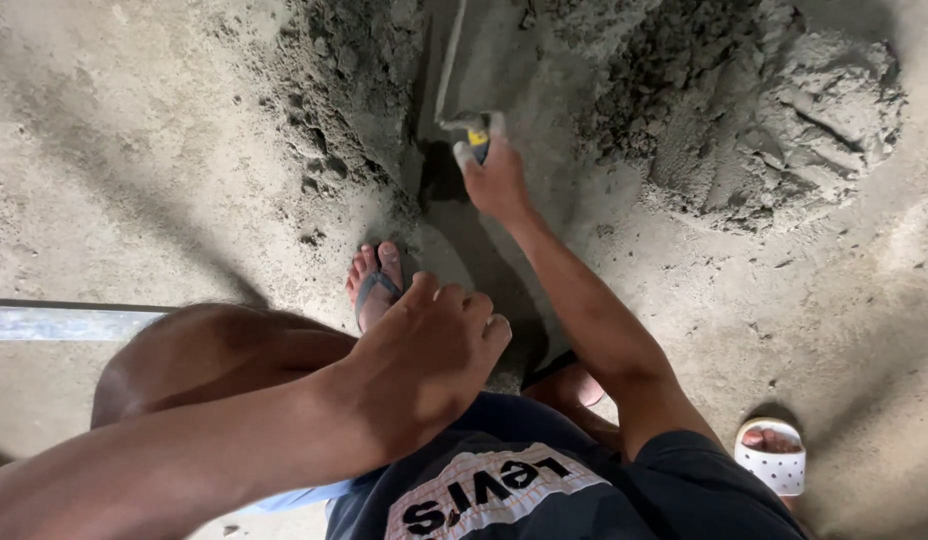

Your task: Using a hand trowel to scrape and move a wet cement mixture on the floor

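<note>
Fingers of the right hand (pixel 496 180) wrap the trowel (pixel 462 75) handle, its blade lying flat in the trough beside the mortar heap (pixel 784 120). Left hand (pixel 424 360) hangs loosely curled, empty, nearer the knee. Best kept low, flat, steady.

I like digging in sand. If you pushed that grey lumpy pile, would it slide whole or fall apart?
The grey pile would probably crumble: it shows clods and cracks. It looks damp and packed, so likely heavy. The right hand grips a trowel nearby; the left hand rests empty.
</note>
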